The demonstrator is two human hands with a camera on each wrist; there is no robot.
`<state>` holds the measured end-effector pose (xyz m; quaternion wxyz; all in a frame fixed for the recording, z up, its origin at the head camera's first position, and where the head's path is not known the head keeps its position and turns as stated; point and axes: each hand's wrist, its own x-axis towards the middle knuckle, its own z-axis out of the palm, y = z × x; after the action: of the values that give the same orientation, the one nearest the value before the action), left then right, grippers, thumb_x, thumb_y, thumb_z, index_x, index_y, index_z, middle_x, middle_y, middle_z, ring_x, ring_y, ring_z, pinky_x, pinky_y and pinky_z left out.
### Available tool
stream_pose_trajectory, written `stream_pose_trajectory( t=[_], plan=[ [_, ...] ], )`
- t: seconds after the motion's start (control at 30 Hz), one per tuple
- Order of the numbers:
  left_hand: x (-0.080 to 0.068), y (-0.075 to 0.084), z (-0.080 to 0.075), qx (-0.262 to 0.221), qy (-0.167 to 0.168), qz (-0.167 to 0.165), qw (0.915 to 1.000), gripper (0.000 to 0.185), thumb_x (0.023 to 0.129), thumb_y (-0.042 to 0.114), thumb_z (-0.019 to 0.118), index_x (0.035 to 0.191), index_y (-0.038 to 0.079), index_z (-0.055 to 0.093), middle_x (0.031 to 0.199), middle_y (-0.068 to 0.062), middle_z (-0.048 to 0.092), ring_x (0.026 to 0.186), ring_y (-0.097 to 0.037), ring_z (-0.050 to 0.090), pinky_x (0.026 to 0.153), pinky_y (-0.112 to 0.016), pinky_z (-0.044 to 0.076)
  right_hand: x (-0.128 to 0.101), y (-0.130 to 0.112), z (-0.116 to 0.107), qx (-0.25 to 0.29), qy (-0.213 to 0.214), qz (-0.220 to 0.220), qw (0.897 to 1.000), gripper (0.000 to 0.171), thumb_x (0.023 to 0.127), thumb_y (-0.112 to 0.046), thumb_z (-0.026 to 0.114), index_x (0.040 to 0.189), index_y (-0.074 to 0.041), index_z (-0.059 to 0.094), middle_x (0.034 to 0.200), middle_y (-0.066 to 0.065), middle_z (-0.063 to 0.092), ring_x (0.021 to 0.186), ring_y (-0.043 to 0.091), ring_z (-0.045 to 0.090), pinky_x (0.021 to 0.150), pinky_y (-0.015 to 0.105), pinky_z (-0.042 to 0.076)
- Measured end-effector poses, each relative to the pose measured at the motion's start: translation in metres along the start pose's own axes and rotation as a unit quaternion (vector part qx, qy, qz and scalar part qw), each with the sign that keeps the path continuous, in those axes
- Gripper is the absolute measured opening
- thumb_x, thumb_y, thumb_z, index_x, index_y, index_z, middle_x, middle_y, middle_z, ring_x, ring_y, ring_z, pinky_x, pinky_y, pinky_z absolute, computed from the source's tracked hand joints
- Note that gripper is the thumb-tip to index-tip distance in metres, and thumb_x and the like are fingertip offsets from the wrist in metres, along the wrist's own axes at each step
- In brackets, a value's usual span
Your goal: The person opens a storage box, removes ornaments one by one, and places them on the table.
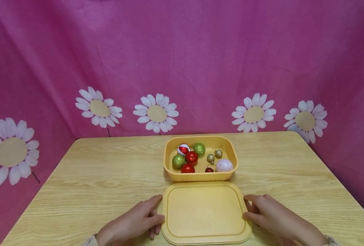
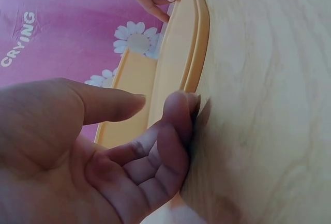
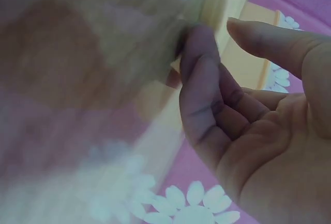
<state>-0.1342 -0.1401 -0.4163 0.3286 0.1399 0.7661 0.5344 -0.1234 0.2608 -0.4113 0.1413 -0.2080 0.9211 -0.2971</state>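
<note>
relaxed hands [image 1: 135, 218] [image 1: 269, 213] flank and touch a yellow lid [image 1: 205, 210] — wood-grain table [image 1: 108, 177] beneath, pink daisy-printed cloth [image 1: 194, 61] behind.

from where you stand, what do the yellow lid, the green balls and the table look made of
The yellow lid looks like smooth plastic: its molded rim and even color suggest it. The green balls seem coated in glitter, given their grainy sparkle; the core is hidden. The table shows wood grain, perhaps real wood or a laminate.

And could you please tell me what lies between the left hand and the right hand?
The yellow lid lies between the left hand and the right hand, as the head view shows.
</note>
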Motion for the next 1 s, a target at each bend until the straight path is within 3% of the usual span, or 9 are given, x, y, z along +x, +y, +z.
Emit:
stream_pose_trajectory(
  t=[0.1,0.2,0.3,0.43,0.63,1.0],
  plan=[
    [0.001,0.002,-0.006,0.042,0.020,0.029,0.9985,0.070,0.102,0.019,0.059,0.154,-0.006,0.019,0.078,-0.009,0.067,0.067,-0.020,0.063,0.063,-0.027,0.053,0.000,-0.002,-0.008,-0.019,0.012,0.013,1.000,0.034,0.092,-0.029,0.071,0.113,-0.002,0.064,0.066,-0.015,0.055,0.058,-0.001,0.048,0.055,0.021,0.044],
    [0.004,0.007,-0.015,0.104,0.049,0.077,0.9904,0.063,0.103,0.019,0.056,0.153,-0.005,0.025,0.077,-0.006,0.066,0.068,-0.020,0.064,0.062,-0.027,0.053,0.000,-0.005,-0.021,-0.048,0.044,-0.004,0.998,0.046,0.093,-0.022,0.071,0.127,0.006,0.058,0.066,-0.016,0.057,0.059,-0.003,0.049,0.057,0.021,0.046],
    [0.009,0.013,-0.025,0.148,0.081,0.114,0.9791,0.058,0.104,0.019,0.055,0.150,-0.005,0.029,0.078,-0.005,0.066,0.068,-0.020,0.064,0.062,-0.026,0.052,0.002,-0.010,-0.037,-0.064,0.077,-0.016,0.995,0.042,0.093,-0.018,0.070,0.126,0.004,0.058,0.065,-0.014,0.057,0.057,-0.003,0.048,0.054,0.021,0.045],
    [0.016,0.018,-0.037,0.143,0.107,0.122,0.9764,0.057,0.103,0.019,0.056,0.149,-0.004,0.031,0.087,-0.009,0.068,0.074,-0.023,0.066,0.064,-0.026,0.053,0.005,-0.018,-0.056,-0.081,0.117,-0.020,0.990,0.038,0.094,-0.019,0.070,0.124,0.002,0.061,0.067,-0.014,0.058,0.057,-0.001,0.048,0.053,0.022,0.045],
    [0.025,0.025,-0.047,0.110,0.123,0.135,0.9770,0.054,0.104,0.018,0.055,0.150,0.001,0.032,0.102,-0.019,0.068,0.084,-0.031,0.069,0.070,-0.037,0.059,0.018,-0.026,-0.072,-0.119,0.174,-0.056,0.976,0.032,0.091,-0.016,0.073,0.118,0.001,0.065,0.078,-0.012,0.066,0.066,0.000,0.057,0.058,0.026,0.053],
    [0.046,0.032,-0.056,0.066,0.140,0.143,0.9775,0.047,0.104,0.014,0.054,0.146,0.001,0.038,0.101,-0.024,0.069,0.085,-0.036,0.071,0.074,-0.044,0.060,0.051,-0.038,-0.080,-0.143,0.167,-0.083,0.972,0.034,0.091,-0.017,0.072,0.119,0.002,0.066,0.105,0.011,0.072,0.094,0.027,0.067,0.081,0.047,0.056]
  ],
)
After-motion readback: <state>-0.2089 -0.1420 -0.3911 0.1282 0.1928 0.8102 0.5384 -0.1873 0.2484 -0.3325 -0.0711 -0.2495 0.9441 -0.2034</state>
